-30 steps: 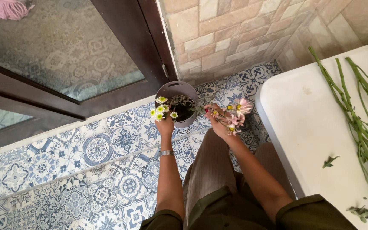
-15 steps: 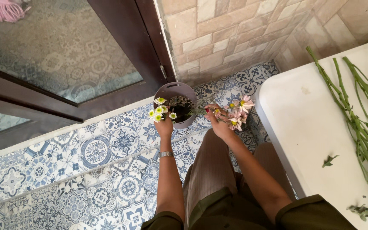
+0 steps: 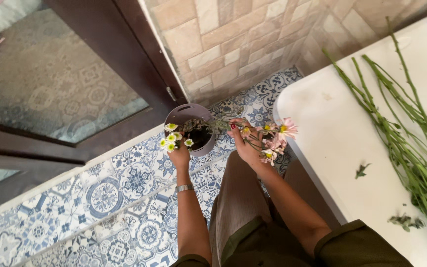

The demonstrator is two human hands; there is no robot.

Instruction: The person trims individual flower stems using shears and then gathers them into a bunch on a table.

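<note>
- Your left hand (image 3: 179,157) pinches small white daisies (image 3: 170,140) at the pot (image 3: 190,114), frame centre.
- Your right hand (image 3: 245,146) clasps pink blooms (image 3: 278,136): light, fragile; grip stems, not heads.

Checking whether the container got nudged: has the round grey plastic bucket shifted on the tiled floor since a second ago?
No. The round grey plastic bucket sits in the same spot, beside the dark wooden door frame and the same blue patterned floor tiles.

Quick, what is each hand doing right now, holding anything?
Left hand: closed on small white-and-yellow daisy flowers at the round grey plastic bucket.
Right hand: closed on a bunch of pink flowers.
</note>
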